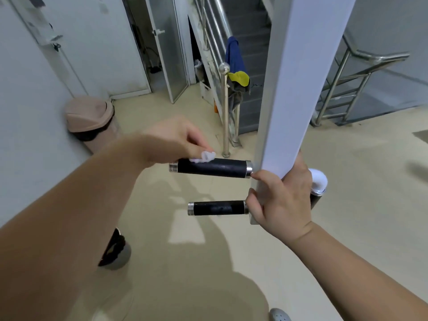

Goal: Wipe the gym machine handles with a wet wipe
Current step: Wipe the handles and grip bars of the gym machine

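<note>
Wiping step under way on the upper handle (212, 168), the black grip sticking out leftward from the white upright bar (298, 84). Left hand (178, 140) closed, fingers pinched around a bunched wet wipe (203, 157), pressing it onto the top of that grip near its free end, far from the bar. Right hand (281, 198) wrapped round the lower end of the bar, fingers curled shut on it, seemingly steadying the frame. Lower handle (217, 208) just beneath the upper one, also left of the bar, bare of any wipe, with a dull patch mid-grip. Another grip with a white cap (318, 181) just right of the bar, mostly hidden behind the right hand.

Next move, by judgement: drag the wipe along the grip toward the bar, rolling around the underside, then down to the lower handle; firm hold on the bar needed against swing.
</note>
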